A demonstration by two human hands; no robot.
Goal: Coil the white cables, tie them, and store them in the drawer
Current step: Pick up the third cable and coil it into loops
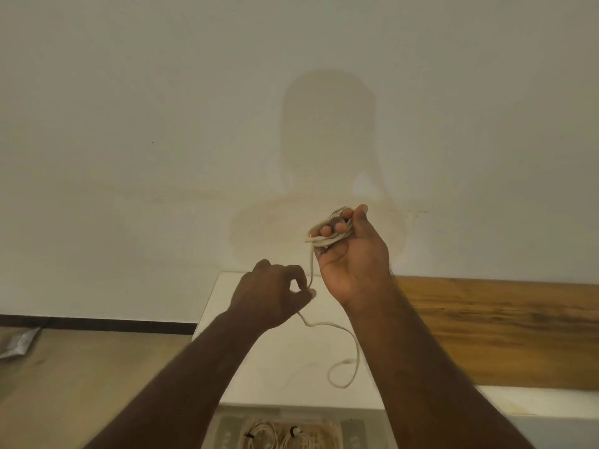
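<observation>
My right hand point(351, 254) is raised palm toward me and grips a small coil of white cable point(325, 233) wound around its fingers. One strand drops from the coil to my left hand point(275, 291), which pinches it between thumb and fingertip. The loose tail point(348, 367) hangs below my left hand and curls over the white cabinet top point(285, 358). At the bottom edge an open drawer point(227, 432) holds two coiled white cables point(285, 437) bound with dark ties.
A wooden board point(502, 328) lies to the right of the cabinet against the pale wall. A silver packet point(19, 345) sits on the tan floor at far left. A dark baseboard runs along the wall's foot.
</observation>
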